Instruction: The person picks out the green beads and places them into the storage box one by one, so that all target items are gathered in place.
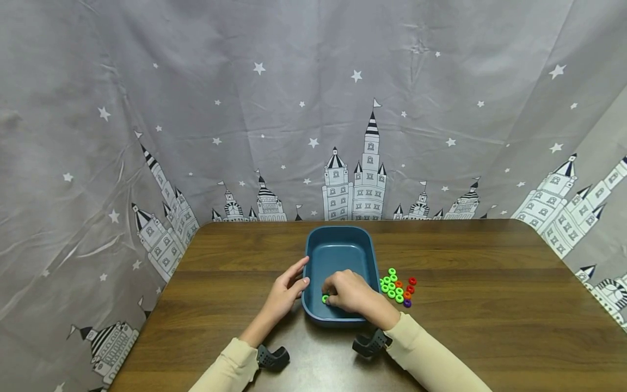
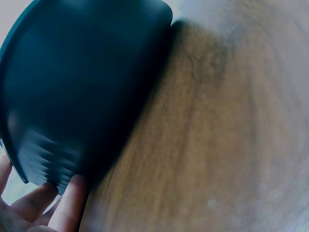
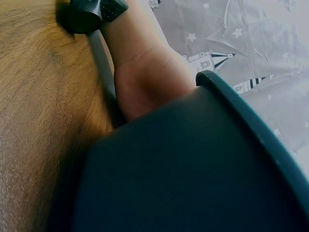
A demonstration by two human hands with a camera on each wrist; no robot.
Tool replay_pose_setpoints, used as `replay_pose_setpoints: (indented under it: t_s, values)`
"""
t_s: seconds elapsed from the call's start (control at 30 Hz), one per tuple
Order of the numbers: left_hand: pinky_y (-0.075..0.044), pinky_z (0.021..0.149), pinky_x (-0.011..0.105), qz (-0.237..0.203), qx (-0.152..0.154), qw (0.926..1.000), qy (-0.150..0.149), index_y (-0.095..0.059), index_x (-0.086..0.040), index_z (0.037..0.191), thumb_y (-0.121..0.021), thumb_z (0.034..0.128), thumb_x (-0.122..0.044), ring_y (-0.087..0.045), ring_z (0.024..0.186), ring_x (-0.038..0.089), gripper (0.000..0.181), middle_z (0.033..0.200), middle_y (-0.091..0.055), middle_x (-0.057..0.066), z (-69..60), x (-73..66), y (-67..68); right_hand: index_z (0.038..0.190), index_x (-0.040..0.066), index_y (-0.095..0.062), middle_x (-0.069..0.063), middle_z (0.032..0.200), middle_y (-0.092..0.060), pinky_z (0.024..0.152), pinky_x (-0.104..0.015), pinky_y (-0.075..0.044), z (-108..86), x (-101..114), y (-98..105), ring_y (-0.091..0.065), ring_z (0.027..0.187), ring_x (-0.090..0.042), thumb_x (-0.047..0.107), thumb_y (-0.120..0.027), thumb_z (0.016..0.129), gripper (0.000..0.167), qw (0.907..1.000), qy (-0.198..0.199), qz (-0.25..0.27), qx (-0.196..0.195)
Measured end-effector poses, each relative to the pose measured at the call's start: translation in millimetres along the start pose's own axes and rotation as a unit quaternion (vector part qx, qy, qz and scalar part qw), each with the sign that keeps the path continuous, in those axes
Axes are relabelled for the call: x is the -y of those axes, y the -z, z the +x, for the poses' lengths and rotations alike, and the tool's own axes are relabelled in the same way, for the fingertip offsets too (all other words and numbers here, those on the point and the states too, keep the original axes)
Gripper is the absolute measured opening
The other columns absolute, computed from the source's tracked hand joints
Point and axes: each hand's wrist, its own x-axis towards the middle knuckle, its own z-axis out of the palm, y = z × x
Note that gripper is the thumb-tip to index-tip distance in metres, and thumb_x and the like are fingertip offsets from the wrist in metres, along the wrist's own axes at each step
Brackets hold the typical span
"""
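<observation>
A deep blue plastic tray stands on the table, its long sides running away from me. My left hand rests against its left side, fingers extended; in the left wrist view the fingertips touch the outer wall. Reaching down into the tray's near part, my right hand pinches a small green ring with curled fingers, which partly cover it. The right wrist view shows mostly the tray's outer wall; it hides the right hand's fingers.
Several loose green rings lie on the table just right of the tray. Beside them are red rings, orange rings and a purple ring. A grey castle-print curtain hangs behind the wooden table.
</observation>
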Motion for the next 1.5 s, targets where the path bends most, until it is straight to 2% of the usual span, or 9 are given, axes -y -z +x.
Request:
replay_pose_setpoints:
  t_s: [0.17,0.27,0.47,0.67,1.0,1.27,1.5]
  values:
    - [-0.06,0.089,0.049,-0.001,-0.002,1.0,0.0,-0.047,-0.008,0.152,-0.057,0.1028,-0.009,-0.056,0.13,0.045,0.05,0.153,-0.048,0.026,-0.3,-0.2,0.5,0.095,0.007,-0.079,-0.003,0.086,-0.077,0.067,-0.031,-0.054,-1.1,0.3,4.9,-0.067,0.077,-0.014,0.012,-0.08,0.084,0.012,0.9999,0.004,0.003,-0.009]
    - [-0.06,0.089,0.048,0.003,-0.003,1.0,0.0,-0.048,-0.008,0.152,-0.057,0.1026,-0.01,-0.056,0.13,0.045,0.05,0.153,-0.048,0.026,-0.4,0.2,0.3,0.101,0.005,-0.079,-0.006,0.09,-0.078,0.071,-0.035,-0.057,-2.5,-1.6,11.3,-0.07,0.082,-0.017,0.011,-0.078,0.086,0.016,0.9996,-0.002,0.023,-0.019]
    - [-0.06,0.089,0.05,0.01,-0.004,0.9999,-0.002,-0.048,-0.008,0.152,-0.058,0.1028,-0.011,-0.056,0.131,0.045,0.05,0.154,-0.048,0.025,0.1,1.4,0.0,0.104,0.003,-0.078,-0.007,0.092,-0.078,0.075,-0.037,-0.058,-9.9,-11.1,31.6,-0.072,0.085,-0.022,0.01,-0.077,0.087,0.018,0.9971,-0.01,0.041,-0.063]
    - [-0.061,0.088,0.05,0.011,-0.007,0.9999,-0.004,-0.05,-0.009,0.151,-0.059,0.1022,-0.011,-0.055,0.132,0.046,0.05,0.154,-0.048,0.024,0.2,1.5,-0.6,0.104,0.002,-0.078,-0.007,0.092,-0.078,0.07,-0.029,-0.055,-21.9,-29.0,53.1,-0.068,0.08,-0.015,0.009,-0.076,0.088,0.018,0.9922,-0.028,0.038,-0.115]
    - [-0.061,0.087,0.049,0.01,-0.008,0.9999,-0.005,-0.05,-0.01,0.15,-0.059,0.1019,-0.01,-0.057,0.13,0.045,0.049,0.152,-0.049,0.026,-0.5,1.5,-0.3,0.104,0.001,-0.077,-0.01,0.093,-0.077,0.064,-0.025,-0.05,-46.5,-67.4,77.3,-0.062,0.073,-0.014,0.007,-0.073,0.088,0.017,0.9812,-0.079,0.048,-0.169]
    - [-0.061,0.087,0.048,0.011,-0.01,0.9999,-0.002,-0.05,-0.009,0.15,-0.059,0.1016,-0.01,-0.057,0.13,0.045,0.05,0.152,-0.05,0.026,0.1,1.1,0.1,0.105,-0.002,-0.076,-0.012,0.093,-0.077,0.068,-0.029,-0.053,-63.8,-97.8,79.0,-0.063,0.076,-0.017,0.004,-0.072,0.089,0.018,0.9792,-0.1,0.036,-0.173]
    - [-0.061,0.086,0.048,0.016,-0.014,0.9998,0.0,-0.051,-0.011,0.15,-0.059,0.1013,-0.01,-0.059,0.128,0.044,0.049,0.151,-0.051,0.026,1.1,0.9,0.0,0.106,-0.002,-0.076,-0.012,0.092,-0.077,0.067,-0.027,-0.053,-66.6,-116.9,73.2,-0.062,0.075,-0.015,0.004,-0.072,0.088,0.019,0.981,-0.104,0.032,-0.16]
